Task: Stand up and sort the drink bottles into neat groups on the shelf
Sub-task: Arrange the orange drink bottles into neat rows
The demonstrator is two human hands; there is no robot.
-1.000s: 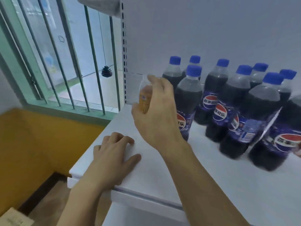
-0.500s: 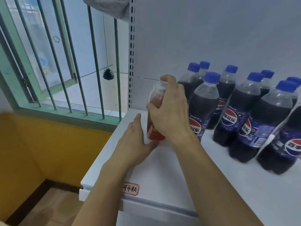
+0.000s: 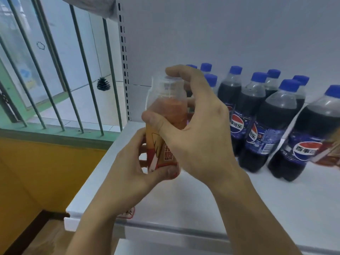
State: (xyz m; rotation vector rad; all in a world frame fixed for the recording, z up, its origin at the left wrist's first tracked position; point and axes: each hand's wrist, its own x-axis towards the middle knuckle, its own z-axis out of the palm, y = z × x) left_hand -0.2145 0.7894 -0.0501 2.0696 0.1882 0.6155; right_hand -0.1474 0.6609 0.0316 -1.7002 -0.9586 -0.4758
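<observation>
While both hands are closing round the orange drink bottle (image 3: 164, 129), the person is holding it upright above the front left part of the white shelf (image 3: 202, 203), apparently not yet set down. To the left of the grip, past the shelf's end, the barred window (image 3: 55, 70) is letting in daylight, and a small pine cone (image 3: 103, 84) is hanging behind the bars. The left hand (image 3: 132, 173) is cupping the bottle's base, thumb and fingers curled round the lower label, likely steadying it from beneath. The right hand (image 3: 198, 129) is clamping the upper body, thumb pressing the front and forefinger arching over the clear cap, probably to keep it vertical while a spot is being chosen. Just below the grip, a red-edged label (image 3: 127, 212) is peeking out on the shelf's front edge. To the right of the grip, the blue-capped Pepsi bottles (image 3: 257, 126) are standing upright, crowding together in a loose cluster toward the back panel (image 3: 239, 34). I judge the orange bottle is being kept apart from them so it can start its own group.
</observation>
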